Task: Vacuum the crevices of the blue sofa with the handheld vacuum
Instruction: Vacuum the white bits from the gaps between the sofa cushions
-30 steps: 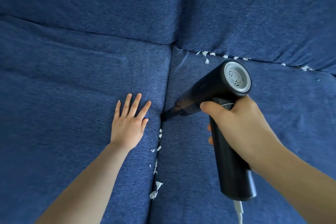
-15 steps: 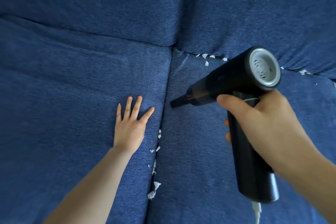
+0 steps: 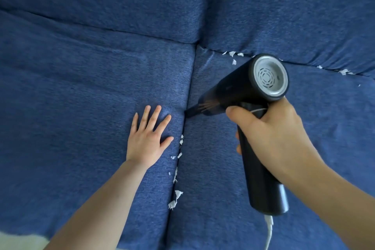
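Note:
The blue sofa fills the view, with a crevice between its two seat cushions running down the middle. My right hand grips the handle of the black handheld vacuum; its narrow nozzle tip touches the crevice just right of my left fingertips. My left hand lies flat, fingers spread, on the left cushion beside the crevice. White paper scraps lie along the crevice below the nozzle.
More white scraps sit in the seam between the right seat cushion and the backrest, reaching far right. A white cord hangs from the vacuum handle's base. A pale floor patch shows at bottom left.
The vacuum had lifted up and to the right off the crevice; now its nozzle is back down against the crevice next to my left hand. My left hand stayed flat on the cushion.

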